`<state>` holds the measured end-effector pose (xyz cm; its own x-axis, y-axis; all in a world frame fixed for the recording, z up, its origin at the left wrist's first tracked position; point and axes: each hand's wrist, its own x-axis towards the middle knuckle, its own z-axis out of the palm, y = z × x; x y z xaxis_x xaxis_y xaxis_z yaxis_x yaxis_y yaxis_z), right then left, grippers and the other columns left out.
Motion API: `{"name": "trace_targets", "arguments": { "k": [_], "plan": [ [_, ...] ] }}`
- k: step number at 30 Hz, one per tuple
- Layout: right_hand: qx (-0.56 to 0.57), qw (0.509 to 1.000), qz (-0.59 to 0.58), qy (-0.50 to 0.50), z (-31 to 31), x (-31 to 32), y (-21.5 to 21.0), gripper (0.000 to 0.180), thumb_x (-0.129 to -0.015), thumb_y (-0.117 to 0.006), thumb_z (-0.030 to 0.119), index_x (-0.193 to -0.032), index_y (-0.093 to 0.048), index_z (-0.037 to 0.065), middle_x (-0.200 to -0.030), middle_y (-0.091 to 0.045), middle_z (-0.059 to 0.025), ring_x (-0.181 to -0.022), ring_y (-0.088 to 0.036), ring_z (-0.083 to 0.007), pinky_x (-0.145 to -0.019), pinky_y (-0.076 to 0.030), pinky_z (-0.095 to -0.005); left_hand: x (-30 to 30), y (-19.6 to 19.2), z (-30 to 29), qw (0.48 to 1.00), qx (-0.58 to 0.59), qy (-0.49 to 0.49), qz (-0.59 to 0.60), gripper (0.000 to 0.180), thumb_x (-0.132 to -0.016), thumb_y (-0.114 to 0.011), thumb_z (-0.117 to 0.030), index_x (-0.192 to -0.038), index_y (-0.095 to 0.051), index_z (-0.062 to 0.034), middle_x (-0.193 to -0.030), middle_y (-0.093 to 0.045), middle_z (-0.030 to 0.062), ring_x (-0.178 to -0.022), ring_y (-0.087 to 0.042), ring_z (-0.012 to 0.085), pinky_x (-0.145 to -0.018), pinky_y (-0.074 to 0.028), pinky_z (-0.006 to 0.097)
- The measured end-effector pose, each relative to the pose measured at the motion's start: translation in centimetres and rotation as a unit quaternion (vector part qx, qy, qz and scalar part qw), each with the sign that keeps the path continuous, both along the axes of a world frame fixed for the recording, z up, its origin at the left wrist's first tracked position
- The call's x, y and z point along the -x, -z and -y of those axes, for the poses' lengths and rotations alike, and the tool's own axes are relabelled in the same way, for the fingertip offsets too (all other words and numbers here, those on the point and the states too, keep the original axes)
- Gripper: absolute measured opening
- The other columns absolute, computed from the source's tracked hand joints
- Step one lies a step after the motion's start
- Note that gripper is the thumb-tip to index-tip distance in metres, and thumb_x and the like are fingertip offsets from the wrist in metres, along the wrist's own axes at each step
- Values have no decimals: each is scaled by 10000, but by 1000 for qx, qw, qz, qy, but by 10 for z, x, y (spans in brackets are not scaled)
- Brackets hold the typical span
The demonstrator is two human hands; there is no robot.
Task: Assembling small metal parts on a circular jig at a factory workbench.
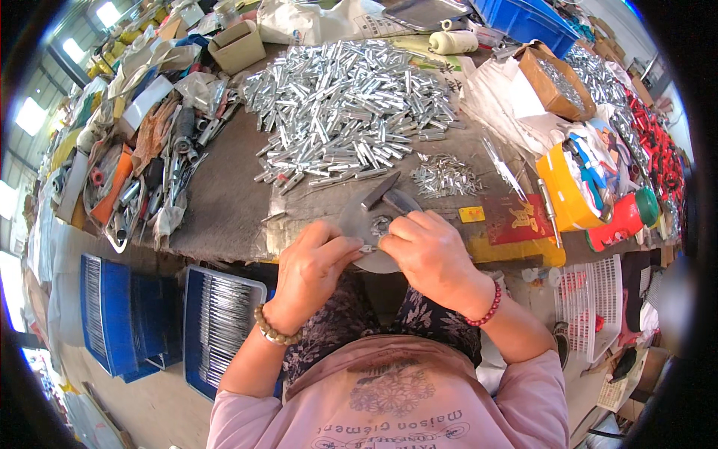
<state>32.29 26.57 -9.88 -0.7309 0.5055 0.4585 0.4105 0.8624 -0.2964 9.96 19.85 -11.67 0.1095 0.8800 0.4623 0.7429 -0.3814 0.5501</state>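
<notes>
My left hand (313,258) is closed in a pinch at the near left rim of a round grey metal disc (357,223). A small silvery metal piece (366,248) shows at its fingertips. Opposite it, my right hand (431,251) has its fingers bent and pressed together over the disc; whatever they hold is hidden. Several small shiny ring-like parts (380,224) lie on the disc between the hands. A hammer (381,191) with a dark head rests across its far edge. Beyond it spreads a large heap of short silvery metal tubes (344,105), with a smaller pile of pins (446,176) to its right.
A red envelope (516,219) and a small yellow packet (471,215) lie right of the disc. Farther right stand a yellow container (565,187) and a cardboard box (553,82). Tools clutter the table's left side. Blue crates (193,329) of metal rods stand below the left edge.
</notes>
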Motion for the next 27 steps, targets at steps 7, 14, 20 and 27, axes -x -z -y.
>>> {"name": "trace_targets", "arguments": {
  "k": [7, 14, 20, 27],
  "plan": [
    [-11, 998, -53, 45, 8, -2, 10, 74, -826, -710, 105, -895, -685, 113, -920, -575, -51, -914, -613, -258, -815, -507, -392, -1, -2, 1, 1000, 22, -7, -3, 179, -794, -846, -84, -961, -783, -89, -895, -643, 77, -832, -665, 302, -694, -534, 406],
    [29, 945, -63, 320, -54, -102, 3, 144, -851, -768, 77, -994, -759, 95, -940, -715, -110, -902, -712, -328, -780, -566, -434, -2, 0, 5, 1000, 15, -19, 11, 217, -786, -855, -18, -989, -799, -70, -884, -648, 81, -790, -665, 280, -676, -529, 375],
    [99, 940, -54, 321, -77, -124, 14, 142, -848, -766, 58, -988, -749, 63, -983, -704, -140, -960, -696, -368, -824, -558, -451, -3, 0, 0, 999, 17, -23, 16, 207, -786, -862, -48, -979, -800, -85, -887, -651, 79, -787, -668, 295, -666, -535, 395],
    [53, 944, -24, 325, -86, -121, 30, 165, -866, -735, 10, -1015, -664, 19, -998, -665, -187, -975, -658, -421, -835, -528, -474, -1, 1, 2, 1000, -12, -16, -4, 207, -781, -866, -58, -976, -803, -86, -899, -659, 82, -797, -676, 300, -668, -545, 395]
  ]
}}
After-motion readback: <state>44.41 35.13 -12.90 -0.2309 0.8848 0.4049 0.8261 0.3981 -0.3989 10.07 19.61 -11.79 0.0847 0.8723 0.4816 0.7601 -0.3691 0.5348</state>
